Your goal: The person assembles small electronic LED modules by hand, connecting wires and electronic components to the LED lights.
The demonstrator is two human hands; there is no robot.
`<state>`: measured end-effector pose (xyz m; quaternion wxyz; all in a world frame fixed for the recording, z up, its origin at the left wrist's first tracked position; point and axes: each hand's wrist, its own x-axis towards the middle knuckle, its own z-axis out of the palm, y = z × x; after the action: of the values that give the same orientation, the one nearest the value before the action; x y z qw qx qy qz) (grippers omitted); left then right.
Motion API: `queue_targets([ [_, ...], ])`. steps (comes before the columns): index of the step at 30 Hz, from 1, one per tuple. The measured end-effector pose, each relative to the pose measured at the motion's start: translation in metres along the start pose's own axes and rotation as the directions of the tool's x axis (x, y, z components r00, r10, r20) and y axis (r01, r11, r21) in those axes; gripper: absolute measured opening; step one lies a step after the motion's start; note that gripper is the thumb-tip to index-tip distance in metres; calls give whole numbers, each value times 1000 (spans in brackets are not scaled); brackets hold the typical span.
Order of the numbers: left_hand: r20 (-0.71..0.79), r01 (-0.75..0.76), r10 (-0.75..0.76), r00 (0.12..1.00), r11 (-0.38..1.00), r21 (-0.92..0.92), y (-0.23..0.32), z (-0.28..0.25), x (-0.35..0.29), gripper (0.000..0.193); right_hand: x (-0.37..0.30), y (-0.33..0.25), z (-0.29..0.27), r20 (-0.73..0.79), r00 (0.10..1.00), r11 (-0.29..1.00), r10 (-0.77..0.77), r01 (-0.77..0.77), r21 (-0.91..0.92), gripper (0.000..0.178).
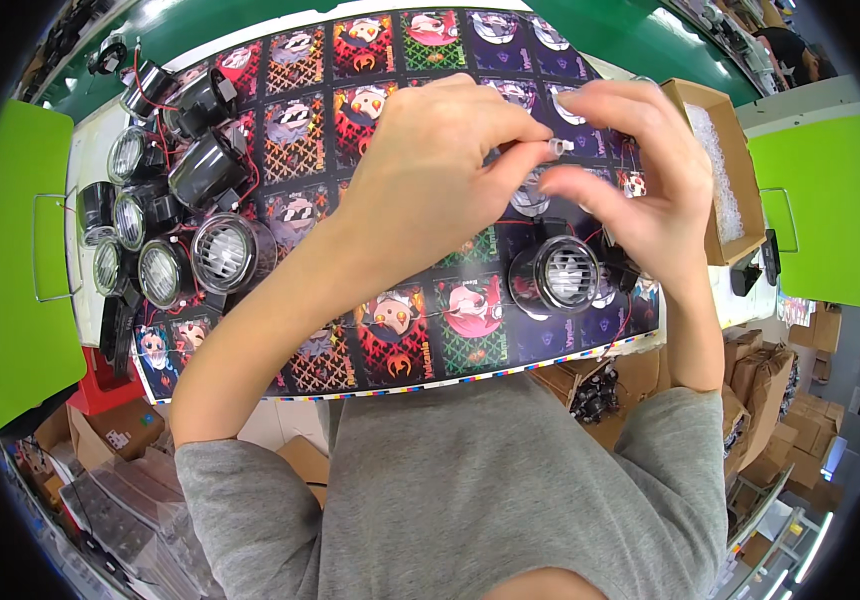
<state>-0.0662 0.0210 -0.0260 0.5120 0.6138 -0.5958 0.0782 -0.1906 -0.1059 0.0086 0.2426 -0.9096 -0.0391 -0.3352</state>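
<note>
Between thumb and index finger, my left hand (pixel 440 160) pinches a small clear plastic piece (pixel 561 147) above the table. My right hand (pixel 655 170) hovers just beside it, thumb and fingers apart in a curve with nothing seen between them. Below the hands, a black round unit with a slotted clear front (pixel 570 273) rests on the printed card sheet (pixel 470 310), and a thin red wire runs from it. More black units of that kind, such as one with a slotted face (pixel 223 254), are gathered to the left of my left forearm.
An open cardboard box (pixel 745 190) full of small clear pieces stands at the right. Lime-green panels (pixel 20 260) with wire handles flank the table. Small black parts (pixel 747 277) lie near the right edge. Cardboard boxes (pixel 765 385) are piled on the floor behind.
</note>
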Motion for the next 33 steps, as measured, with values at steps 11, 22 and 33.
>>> queue_targets([
  [11, 219, 479, -435, 873, 686, -547, -1, -11, -4, 32, 16, 0, 9, -1, 1000, 1000, -12, 12, -16, 14],
  [22, 311, 453, -332, 891, 703, -549, -36, -1, -23, 17, 29, 10, 19, 63, 987, 964, 150, -160, 211, 7],
  [33, 36, 381, -396, 917, 848, -369, -47, 39, -30, 25, 10, 24, 12, 232, 926, 775, 299, -378, 507, 31],
])
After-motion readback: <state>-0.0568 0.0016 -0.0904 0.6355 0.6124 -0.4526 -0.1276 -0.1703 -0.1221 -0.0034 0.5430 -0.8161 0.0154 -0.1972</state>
